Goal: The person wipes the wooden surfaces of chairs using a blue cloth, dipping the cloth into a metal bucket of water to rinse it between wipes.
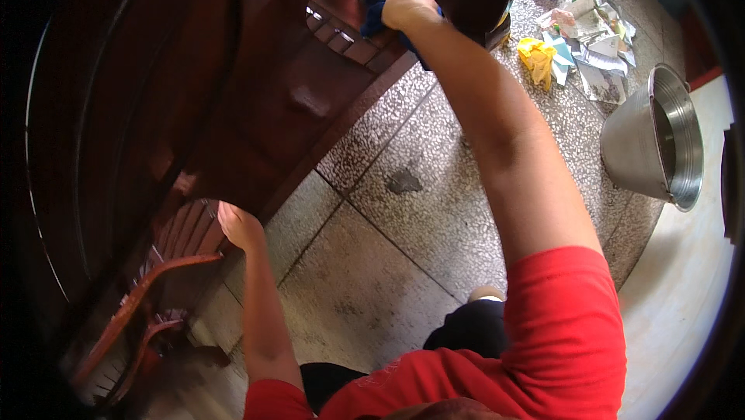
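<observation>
A glossy dark-brown wooden furniture panel (273, 106) with curved openings fills the left side and top of the head view. At its upper opening my right hand (409, 8) is closed on a dark-blue cloth (375, 15), part of which hangs below the wrist. Through that opening, slatted wood (334, 33) shows. My left hand (240, 227) touches the panel's edge at the lower opening; its fingertips are partly hidden, so a grip cannot be made out. Below the left hand curves a reddish-brown wooden armrest (151, 280).
A metal bucket (631, 135) with liquid in it stands at the right by a pale wall (675, 280). Scattered paper scraps (593, 30) and a crumpled yellow wrapper (536, 59) litter the speckled tile floor (419, 228). A dark patch (403, 181) marks one tile.
</observation>
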`<state>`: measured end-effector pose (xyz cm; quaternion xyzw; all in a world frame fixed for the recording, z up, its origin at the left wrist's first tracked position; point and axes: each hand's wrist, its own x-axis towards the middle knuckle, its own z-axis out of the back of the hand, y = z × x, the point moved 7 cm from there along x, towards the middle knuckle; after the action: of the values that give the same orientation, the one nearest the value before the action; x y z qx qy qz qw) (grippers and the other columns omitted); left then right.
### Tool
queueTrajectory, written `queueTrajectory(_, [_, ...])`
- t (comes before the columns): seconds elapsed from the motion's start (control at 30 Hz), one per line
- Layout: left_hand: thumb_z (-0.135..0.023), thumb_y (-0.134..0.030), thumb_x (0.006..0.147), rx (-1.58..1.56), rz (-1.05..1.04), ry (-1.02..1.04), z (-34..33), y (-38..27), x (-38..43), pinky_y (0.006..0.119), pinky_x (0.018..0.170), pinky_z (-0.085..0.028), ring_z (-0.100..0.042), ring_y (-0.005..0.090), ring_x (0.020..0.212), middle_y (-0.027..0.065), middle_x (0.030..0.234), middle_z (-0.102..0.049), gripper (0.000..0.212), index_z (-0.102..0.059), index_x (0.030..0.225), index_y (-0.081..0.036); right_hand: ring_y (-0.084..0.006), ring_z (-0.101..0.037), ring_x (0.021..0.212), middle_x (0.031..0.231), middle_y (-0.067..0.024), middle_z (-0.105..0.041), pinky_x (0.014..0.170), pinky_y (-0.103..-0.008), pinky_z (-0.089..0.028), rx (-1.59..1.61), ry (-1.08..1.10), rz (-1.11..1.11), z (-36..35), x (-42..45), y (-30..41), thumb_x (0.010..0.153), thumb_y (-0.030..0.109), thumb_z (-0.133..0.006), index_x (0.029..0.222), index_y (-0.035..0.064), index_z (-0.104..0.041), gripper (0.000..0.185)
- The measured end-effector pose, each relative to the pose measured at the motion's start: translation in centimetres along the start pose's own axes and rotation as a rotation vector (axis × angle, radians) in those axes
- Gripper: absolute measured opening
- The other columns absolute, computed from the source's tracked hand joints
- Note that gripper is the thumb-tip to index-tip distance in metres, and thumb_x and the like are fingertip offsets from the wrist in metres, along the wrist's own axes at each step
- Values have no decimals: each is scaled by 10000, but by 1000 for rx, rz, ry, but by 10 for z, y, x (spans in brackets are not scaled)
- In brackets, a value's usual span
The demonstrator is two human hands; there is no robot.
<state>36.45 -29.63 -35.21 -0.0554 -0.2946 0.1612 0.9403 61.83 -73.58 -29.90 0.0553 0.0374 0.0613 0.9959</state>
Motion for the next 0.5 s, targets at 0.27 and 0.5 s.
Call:
queueTrajectory(0.27, [-246, -361, 970, 22, 18, 70, -15, -14, 3, 404, 982, -364, -471, 334, 1151, 151, 1261, -528, 524, -517, 1227, 6, -258, -591, 1096, 1184, -101, -616, 892, -398, -460, 380, 135, -377, -18, 41, -52, 784, 335, -564, 1153, 148, -640, 421])
queueTrajectory(0.5, [-241, -321, 970, 52, 33, 22, -5, -11, 3, 398, 973, -371, -483, 334, 1133, 150, 1251, -536, 504, -531, 1202, 19, -235, -615, 868, 903, -29, -678, 768, -366, -428, -121, -514, 33, -25, -10, 8, 707, 184, -599, 933, 177, -701, 248])
